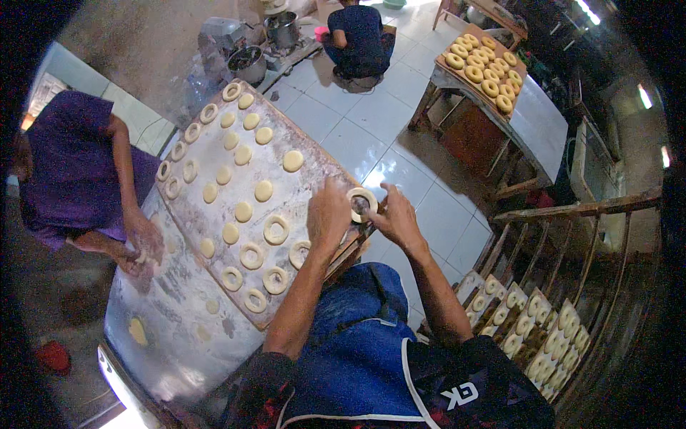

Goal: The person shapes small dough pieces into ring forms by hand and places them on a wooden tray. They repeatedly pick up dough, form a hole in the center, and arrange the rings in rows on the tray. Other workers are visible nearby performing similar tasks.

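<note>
A raw dough ring (373,197) is at the right edge of the floured board (286,132), between my two hands. My right hand (400,223) grips the ring's right side, thumb at its lower edge. Against the ring's left side is my left hand (329,214); it is blurred and its fingers are hard to make out. On the board lie several dough rings, among them one near my left wrist (276,221), and several flat dough discs, such as a large one (292,161) further away.
At left, a person in purple (71,164) works dough at the metal table (164,357). Another person (354,43) squats by cooking pots (282,30). A tray of browned rings (457,61) stands far right. A wooden rack (572,211) and trays of rings (524,325) are at right.
</note>
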Available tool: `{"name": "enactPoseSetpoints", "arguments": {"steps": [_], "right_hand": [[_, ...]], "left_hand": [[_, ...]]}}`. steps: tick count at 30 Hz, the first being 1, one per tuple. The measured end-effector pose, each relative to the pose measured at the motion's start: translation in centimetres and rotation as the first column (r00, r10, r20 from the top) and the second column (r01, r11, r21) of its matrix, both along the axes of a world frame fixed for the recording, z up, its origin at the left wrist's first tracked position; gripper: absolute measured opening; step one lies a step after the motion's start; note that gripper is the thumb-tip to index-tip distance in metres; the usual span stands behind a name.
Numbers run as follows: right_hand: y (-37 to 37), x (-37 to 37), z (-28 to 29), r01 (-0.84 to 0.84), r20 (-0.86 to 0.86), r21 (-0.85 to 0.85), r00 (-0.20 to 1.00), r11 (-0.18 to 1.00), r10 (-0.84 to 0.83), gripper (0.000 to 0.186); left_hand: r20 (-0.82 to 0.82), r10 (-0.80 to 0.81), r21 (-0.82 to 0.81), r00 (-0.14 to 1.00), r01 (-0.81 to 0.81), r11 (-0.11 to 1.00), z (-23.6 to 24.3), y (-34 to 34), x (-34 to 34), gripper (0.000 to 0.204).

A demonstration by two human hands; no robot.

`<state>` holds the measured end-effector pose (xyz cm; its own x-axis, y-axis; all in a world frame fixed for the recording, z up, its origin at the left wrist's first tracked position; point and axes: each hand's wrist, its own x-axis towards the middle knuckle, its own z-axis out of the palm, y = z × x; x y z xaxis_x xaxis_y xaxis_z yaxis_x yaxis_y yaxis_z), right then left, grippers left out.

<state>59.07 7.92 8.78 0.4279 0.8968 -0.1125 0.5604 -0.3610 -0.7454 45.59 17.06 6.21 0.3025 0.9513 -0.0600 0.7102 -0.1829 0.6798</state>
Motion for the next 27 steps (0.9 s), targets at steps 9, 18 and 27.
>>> {"name": "enactPoseSetpoints", "arguments": {"steps": [9,18,27], "right_hand": [[-0.1,0.5,-3.6,-0.069,0.079,0.127,0.995,0.989,0.060,0.043],[-2.3,-1.3,-2.5,0.080,-0.078,0.351,0.995,0.933,-0.056,0.034],[-1.6,-15.8,0.6,-0.248,-0.129,0.220,0.951,0.944,0.280,0.035]], "left_hand": [[0.036,-0.180,0.111,0.983,0.175,0.978,1.6,-0.3,-1.2,0.034],[-0.029,0.401,0.154,0.915,-0.393,0.907,5.1,-6.9,-23.5,0.027],[-0.546,0.336,0.272,0.767,-0.217,0.938,2.6,-10.7,-43.2,0.037]]}}
